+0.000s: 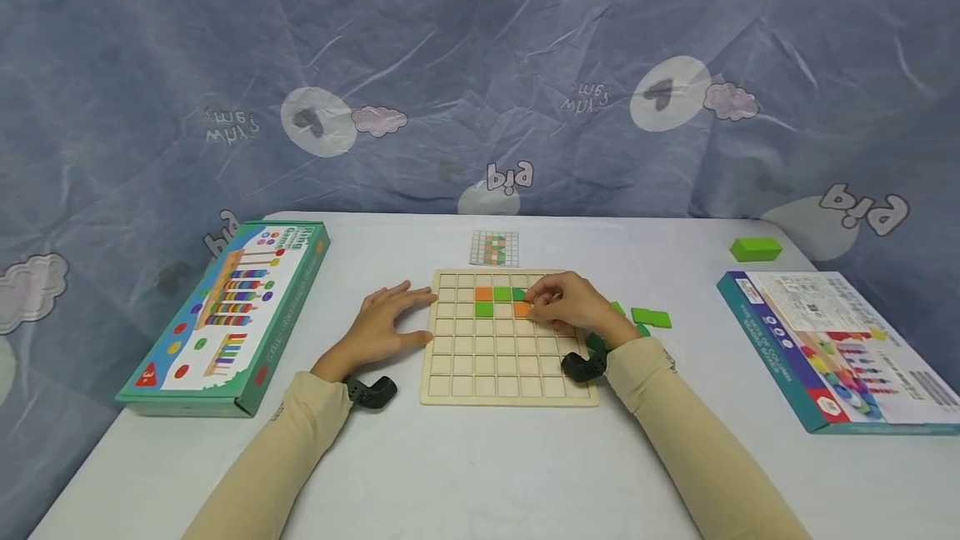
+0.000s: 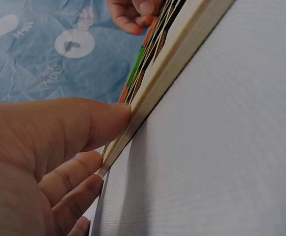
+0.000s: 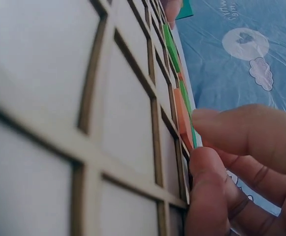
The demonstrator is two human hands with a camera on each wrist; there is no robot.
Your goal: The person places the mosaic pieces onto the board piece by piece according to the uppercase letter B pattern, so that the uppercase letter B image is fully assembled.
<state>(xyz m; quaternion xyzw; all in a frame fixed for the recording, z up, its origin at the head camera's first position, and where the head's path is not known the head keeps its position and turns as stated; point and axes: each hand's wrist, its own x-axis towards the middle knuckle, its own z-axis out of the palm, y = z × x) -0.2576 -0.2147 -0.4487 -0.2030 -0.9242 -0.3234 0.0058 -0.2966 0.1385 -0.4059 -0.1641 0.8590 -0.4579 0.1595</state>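
A wooden grid board [image 1: 480,390] lies on the table, with orange and green square tiles set in its upper rows. My left hand [image 1: 386,323] is spread at the board's left side, thumb and fingertips touching the edge. In the left wrist view the thumb [image 2: 103,123] rests against the rim. Over the board's upper right, my right hand [image 1: 573,302] pinches a dark green tile [image 1: 519,294] between thumb and finger. Just below that tile sits an orange tile [image 1: 521,309]. The right wrist view has the orange tile [image 3: 183,118] beside the fingertips.
A small printed pattern card [image 1: 494,248] lies behind the board. Several loose green tiles [image 1: 651,317] lie right of it, partly behind the right wrist. A green block [image 1: 756,249] stands at the back right. Game boxes flank the board, one left [image 1: 225,315], one right [image 1: 847,348].
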